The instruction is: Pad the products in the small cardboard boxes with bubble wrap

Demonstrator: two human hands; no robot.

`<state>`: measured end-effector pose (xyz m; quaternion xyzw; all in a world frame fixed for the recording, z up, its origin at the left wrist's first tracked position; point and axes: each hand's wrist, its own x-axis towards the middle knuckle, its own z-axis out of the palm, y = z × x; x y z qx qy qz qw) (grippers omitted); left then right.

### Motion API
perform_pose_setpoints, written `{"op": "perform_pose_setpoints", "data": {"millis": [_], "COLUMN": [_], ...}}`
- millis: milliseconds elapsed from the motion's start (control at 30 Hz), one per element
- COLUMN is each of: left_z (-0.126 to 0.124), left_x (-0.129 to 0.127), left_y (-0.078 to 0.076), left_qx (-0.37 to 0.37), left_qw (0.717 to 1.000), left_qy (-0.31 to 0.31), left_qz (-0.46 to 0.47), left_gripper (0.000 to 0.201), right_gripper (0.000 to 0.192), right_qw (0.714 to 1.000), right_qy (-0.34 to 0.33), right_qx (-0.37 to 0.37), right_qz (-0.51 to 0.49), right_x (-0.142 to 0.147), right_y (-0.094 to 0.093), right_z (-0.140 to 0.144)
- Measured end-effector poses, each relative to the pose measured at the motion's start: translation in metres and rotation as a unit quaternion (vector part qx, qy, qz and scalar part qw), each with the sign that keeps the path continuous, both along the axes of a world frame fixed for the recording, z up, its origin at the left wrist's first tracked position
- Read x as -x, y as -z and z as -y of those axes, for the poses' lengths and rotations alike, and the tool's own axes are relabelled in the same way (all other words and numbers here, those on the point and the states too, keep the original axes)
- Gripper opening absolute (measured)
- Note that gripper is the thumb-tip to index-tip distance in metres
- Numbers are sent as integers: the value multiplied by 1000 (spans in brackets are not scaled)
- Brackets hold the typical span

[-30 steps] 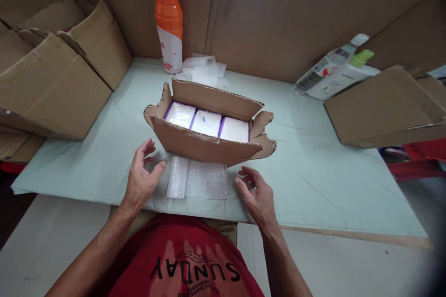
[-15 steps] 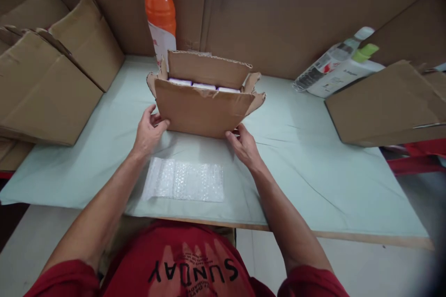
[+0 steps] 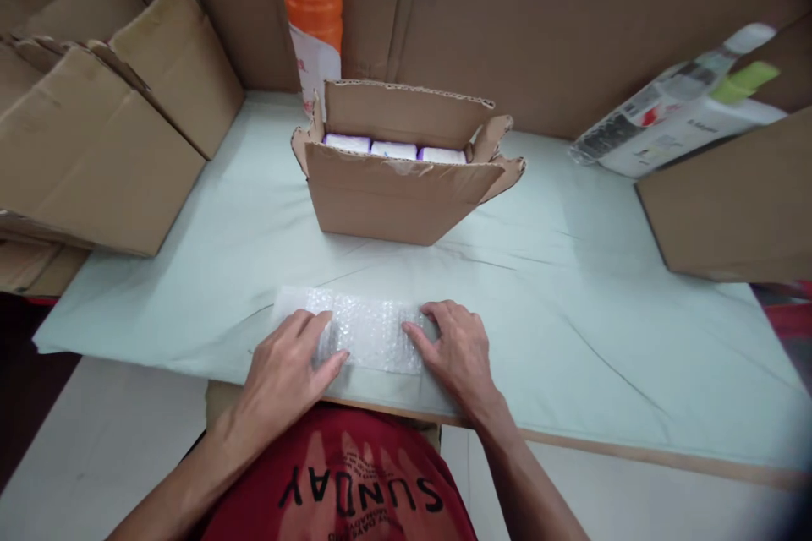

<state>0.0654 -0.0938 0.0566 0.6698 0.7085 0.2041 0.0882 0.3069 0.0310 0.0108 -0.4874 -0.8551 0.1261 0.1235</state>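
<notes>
A flat piece of bubble wrap [image 3: 371, 328] lies near the front edge of the pale green table [image 3: 571, 287]. My left hand [image 3: 285, 372] rests palm down on its left part, fingers spread. On the wrap's right end my right hand [image 3: 453, 351] presses flat. Further back, in the middle, stands a small open cardboard box [image 3: 399, 186] with ragged flaps. Three white packs with purple edges [image 3: 393, 150] fill it side by side.
An orange bottle [image 3: 314, 13] stands behind the box against a cardboard wall. Large cardboard boxes [image 3: 95, 127] sit at the left. Another cardboard box [image 3: 742, 203] is at the right, with plastic bottles [image 3: 685, 114] lying behind it.
Both hands pushed the small box away toward the back, let go of it, then came back and settled flat on the bubble wrap.
</notes>
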Motion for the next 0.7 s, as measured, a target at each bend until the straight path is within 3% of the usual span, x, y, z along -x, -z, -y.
{"op": "perform_pose_setpoints", "data": {"millis": [67,133,300,367,467,567,633,700], "left_z": [-6,-11,-9,-6,-3,-2,-3,-4], "left_x": [-2,1,14,20,33,43,46,49], "left_y": [13,23,29,24,13,6,6,10], "left_qx": [79,103,73,63,42,24,24,41], "left_qw": [994,989,979,951,867,802,792,805], "left_qy": [-51,-97,-157,-184,-217,-238,-253,-258], "left_qz": [-49,-52,109,239,446,547,555,532], "left_gripper": [37,42,51,52,57,61,62,65], "right_gripper": [23,18,15,15,20,28,35,39], "right_qw": [1000,1000,988,963,903,857,846,853], "right_qy": [-10,-16,15,48,102,164,201,220], "right_qx": [7,19,78,154,258,271,247,210], "right_qz": [-8,-19,-131,-215,-327,-406,-428,-423], "right_x": [8,14,21,20,10,-8,-22,-36], "right_y": [0,-1,-7,-9,-15,-22,-28,-33], "right_z": [2,5,15,16,12,2,-5,-11]}}
